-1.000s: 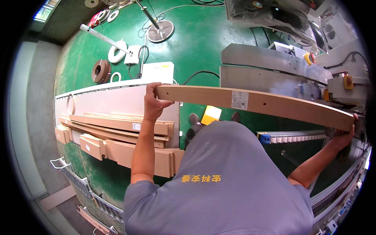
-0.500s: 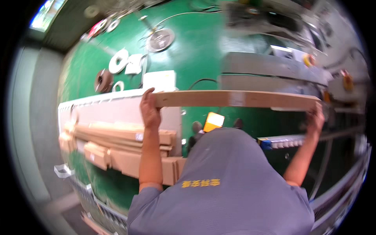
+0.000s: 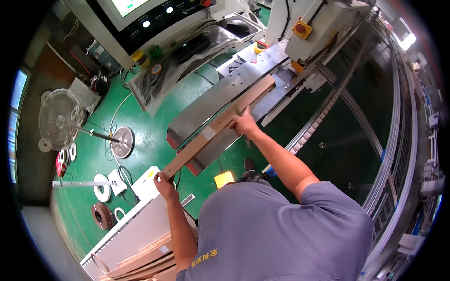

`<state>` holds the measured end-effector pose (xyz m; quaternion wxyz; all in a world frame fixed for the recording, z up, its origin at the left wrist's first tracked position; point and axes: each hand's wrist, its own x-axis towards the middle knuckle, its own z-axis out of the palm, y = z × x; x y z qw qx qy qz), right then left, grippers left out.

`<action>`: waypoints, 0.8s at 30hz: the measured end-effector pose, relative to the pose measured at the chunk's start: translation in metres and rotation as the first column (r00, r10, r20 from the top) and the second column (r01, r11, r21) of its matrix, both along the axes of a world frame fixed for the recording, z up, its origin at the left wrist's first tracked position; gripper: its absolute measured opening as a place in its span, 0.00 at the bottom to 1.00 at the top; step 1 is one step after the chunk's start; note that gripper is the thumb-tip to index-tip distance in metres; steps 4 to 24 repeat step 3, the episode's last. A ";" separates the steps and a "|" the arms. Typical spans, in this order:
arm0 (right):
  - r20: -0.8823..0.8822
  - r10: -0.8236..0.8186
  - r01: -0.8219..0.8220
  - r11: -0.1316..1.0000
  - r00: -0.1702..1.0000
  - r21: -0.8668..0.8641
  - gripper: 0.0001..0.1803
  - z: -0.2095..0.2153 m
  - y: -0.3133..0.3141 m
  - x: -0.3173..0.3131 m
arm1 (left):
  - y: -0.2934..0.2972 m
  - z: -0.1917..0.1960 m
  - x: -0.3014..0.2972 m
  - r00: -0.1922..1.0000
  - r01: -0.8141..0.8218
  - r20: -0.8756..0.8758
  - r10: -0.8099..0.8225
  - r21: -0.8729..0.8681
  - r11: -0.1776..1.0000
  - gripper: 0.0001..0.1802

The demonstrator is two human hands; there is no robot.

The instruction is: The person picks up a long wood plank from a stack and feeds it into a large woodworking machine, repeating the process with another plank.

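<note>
A long, narrow wood-coloured board with a white label runs diagonally from lower left to upper right. My left hand grips its near-left end, fingers wrapped round the edge. Farther along, past the label, my right hand is closed on the board's right-hand edge. The board's far end lies over the grey metal bed of a machine, close to the machine head. Whether the board rests on the metal or hangs just above it, I cannot tell.
Metal rails and a roller track run along the right. A yellow foot pedal lies by my feet. Stacked boards sit at lower left. A standing fan, edging rolls and a control panel lie beyond.
My view has turned toward the machine. The board, level across before, is now slanted over the metal bed. My right hand has shifted from the board's right end toward its middle.
</note>
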<state>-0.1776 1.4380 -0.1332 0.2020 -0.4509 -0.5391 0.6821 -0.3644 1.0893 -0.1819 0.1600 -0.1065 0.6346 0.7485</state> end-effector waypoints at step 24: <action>0.111 -0.143 0.147 0.989 0.984 -0.029 0.55 -0.001 0.013 -0.024 | 0.029 -0.009 -0.001 0.912 0.388 -0.094 -0.400 -0.122 0.913 0.30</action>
